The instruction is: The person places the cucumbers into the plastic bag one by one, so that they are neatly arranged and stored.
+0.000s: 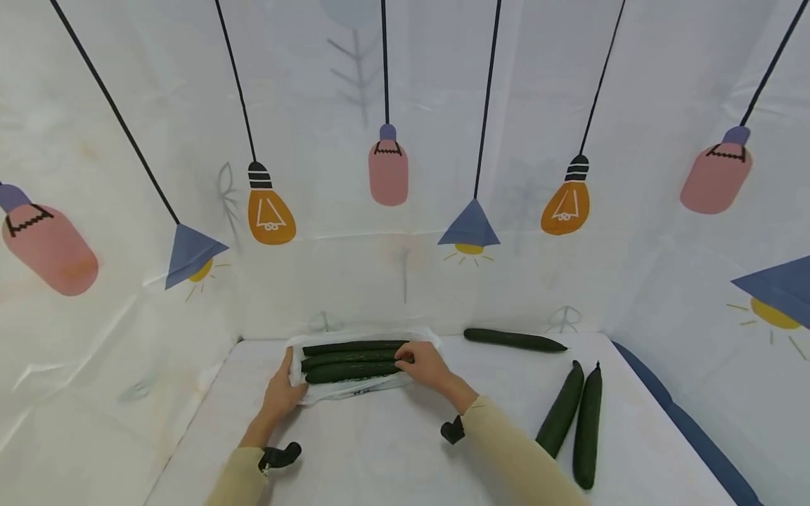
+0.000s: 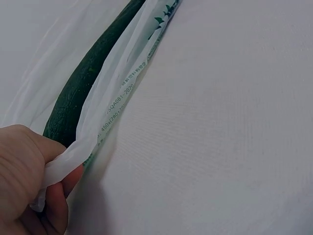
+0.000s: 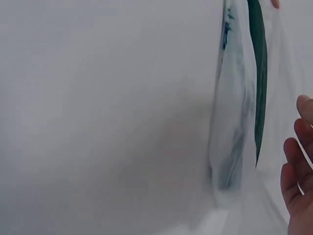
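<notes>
Three dark green cucumbers point(image 1: 351, 372) lie side by side on a thin white plastic bag point(image 1: 373, 385) at the back of the table. At the bag's left end my left hand point(image 1: 285, 386) grips the plastic edge between thumb and curled fingers. The left wrist view shows the bag point(image 2: 110, 93) with green print, folded beside a cucumber point(image 2: 80, 93). My right hand point(image 1: 427, 365) hovers over the cucumbers' right ends. Its fingers point(image 3: 296, 159) are loosely bent beside the bag in the right wrist view, with nothing visible between them.
One more cucumber point(image 1: 515, 340) lies at the back right of the white table point(image 1: 380, 450). Two others, a left one point(image 1: 563, 411) and a right one point(image 1: 588, 429), lie near the right side. A white sheet point(image 1: 329, 281) printed with lamps surrounds the table.
</notes>
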Demonstrator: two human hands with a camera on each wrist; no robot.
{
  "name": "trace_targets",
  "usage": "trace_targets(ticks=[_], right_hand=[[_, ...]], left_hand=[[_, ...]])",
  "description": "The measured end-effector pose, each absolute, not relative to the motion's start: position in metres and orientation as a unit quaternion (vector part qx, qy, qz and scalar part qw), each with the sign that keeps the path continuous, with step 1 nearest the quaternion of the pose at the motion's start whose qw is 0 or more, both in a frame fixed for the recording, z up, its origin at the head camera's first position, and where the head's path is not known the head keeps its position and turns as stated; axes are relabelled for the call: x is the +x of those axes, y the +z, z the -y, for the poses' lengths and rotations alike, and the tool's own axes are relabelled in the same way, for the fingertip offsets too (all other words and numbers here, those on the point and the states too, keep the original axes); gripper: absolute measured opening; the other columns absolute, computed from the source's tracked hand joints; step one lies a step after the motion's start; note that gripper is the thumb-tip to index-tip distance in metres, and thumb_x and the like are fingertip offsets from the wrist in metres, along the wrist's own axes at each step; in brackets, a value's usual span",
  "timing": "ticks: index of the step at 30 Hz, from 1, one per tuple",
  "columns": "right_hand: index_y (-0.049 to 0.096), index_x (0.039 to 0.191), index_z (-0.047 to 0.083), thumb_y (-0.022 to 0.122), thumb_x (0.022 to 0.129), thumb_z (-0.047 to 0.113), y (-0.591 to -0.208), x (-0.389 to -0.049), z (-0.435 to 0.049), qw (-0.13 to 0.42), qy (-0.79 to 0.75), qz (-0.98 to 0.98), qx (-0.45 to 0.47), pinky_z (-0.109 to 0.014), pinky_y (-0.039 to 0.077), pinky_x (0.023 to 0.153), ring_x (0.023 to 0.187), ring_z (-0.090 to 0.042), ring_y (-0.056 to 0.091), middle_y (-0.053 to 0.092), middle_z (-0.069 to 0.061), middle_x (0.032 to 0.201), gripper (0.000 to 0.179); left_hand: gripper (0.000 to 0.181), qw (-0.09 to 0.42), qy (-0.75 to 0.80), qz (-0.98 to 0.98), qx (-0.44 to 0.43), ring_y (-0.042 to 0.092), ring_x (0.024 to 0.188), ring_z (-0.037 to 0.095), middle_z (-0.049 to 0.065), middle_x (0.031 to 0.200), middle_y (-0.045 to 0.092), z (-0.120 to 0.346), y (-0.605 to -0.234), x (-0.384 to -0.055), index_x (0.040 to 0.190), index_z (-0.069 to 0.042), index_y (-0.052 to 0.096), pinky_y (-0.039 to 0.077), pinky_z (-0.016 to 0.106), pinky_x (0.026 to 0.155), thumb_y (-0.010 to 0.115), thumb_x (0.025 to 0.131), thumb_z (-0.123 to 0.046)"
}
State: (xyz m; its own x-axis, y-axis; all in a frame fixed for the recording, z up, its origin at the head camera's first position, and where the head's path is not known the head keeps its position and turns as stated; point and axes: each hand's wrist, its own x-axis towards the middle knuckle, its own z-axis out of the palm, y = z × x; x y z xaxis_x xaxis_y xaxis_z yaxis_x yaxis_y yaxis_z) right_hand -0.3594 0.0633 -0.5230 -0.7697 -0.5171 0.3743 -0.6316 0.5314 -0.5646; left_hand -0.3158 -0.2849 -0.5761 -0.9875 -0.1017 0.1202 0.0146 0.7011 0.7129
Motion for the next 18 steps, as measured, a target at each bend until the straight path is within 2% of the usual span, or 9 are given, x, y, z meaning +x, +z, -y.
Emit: trace_targets(ticks=[5, 9, 14, 18], right_hand=[[0.073, 0.088, 0.011, 0.075, 0.085, 0.012, -0.518, -0.366, -0.093, 0.101, 0.346, 0.877, 0.319, -0.026, 0.049, 0.063, 0.069, -0.006, 0.058, 0.066, 0.008, 0.079, 0.003], [0.072, 0.08, 0.017, 0.078, 0.083, 0.015, -0.508, -0.368, -0.117, 0.107, 0.374, 0.866, 0.314, -0.025, 0.047, 0.055, 0.06, -0.005, 0.054, 0.062, 0.011, 0.069, 0.007], [0.074, 0.084, 0.014, 0.074, 0.087, 0.017, -0.505, -0.372, -0.153, 0.127, 0.379, 0.872, 0.284, -0.026, 0.048, 0.056, 0.061, -0.006, 0.054, 0.064, 0.01, 0.072, 0.004], [0.075, 0.091, 0.008, 0.07, 0.09, 0.015, -0.51, -0.382, -0.185, 0.123, 0.368, 0.889, 0.244, -0.028, 0.049, 0.06, 0.067, -0.009, 0.058, 0.068, 0.002, 0.08, 0.008]], left_hand=[[0.087, 0.061, -0.389, 0.919, 0.017, 0.029, 0.135, 0.05, 0.033, 0.15, 0.027, 0.286, -0.573, -0.319, 0.156, -0.006, 0.013, 0.029, 0.059, 0.106, 0.061, 0.083, -0.006], [0.079, 0.051, -0.392, 0.918, 0.02, 0.029, 0.134, 0.05, 0.035, 0.147, 0.031, 0.286, -0.569, -0.321, 0.153, -0.005, 0.025, 0.029, 0.061, 0.105, 0.06, 0.083, -0.008], [0.072, 0.051, -0.374, 0.926, 0.023, 0.032, 0.132, 0.051, 0.035, 0.145, 0.034, 0.285, -0.563, -0.322, 0.151, -0.002, 0.03, 0.031, 0.062, 0.103, 0.057, 0.087, -0.017], [0.068, 0.051, -0.361, 0.931, 0.031, 0.032, 0.132, 0.052, 0.034, 0.146, 0.033, 0.284, -0.559, -0.324, 0.152, -0.002, 0.029, 0.03, 0.061, 0.104, 0.053, 0.092, -0.025]])
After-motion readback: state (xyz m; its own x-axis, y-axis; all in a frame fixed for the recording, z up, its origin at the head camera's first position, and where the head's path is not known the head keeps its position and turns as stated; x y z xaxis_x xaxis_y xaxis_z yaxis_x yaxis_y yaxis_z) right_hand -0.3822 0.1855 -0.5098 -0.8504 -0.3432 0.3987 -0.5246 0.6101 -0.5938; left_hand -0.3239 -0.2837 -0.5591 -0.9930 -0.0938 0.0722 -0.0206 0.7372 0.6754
